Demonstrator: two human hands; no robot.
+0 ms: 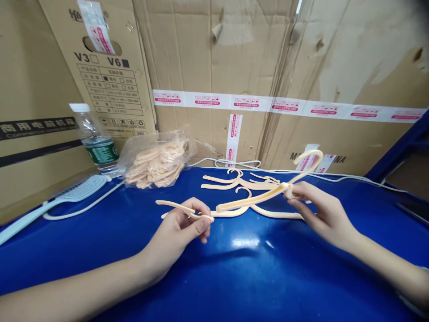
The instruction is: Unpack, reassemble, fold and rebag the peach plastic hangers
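Observation:
Between the thumb and fingers of my left hand [181, 232] is a thin beige plastic strip [170, 205], its two ends sticking out. My right hand [326, 214] pinches a beige clothes hanger [253, 198] near the base of its hook. That hanger's one visible arm points left towards my left hand, and its hook curves up to the right. Behind both hands, a similar beige hanger [279, 215] lies flat on the blue table [248, 277], partly covered by them. Farther back rest more beige hanger pieces [219, 180], close together.
A clear plastic bag [157, 158] full of beige pieces sits at the back left. Beside it stand a water bottle [99, 145] and a pale blue hairbrush [82, 188]. A white cable [214, 161] runs along cardboard boxes [208, 58] that wall the back.

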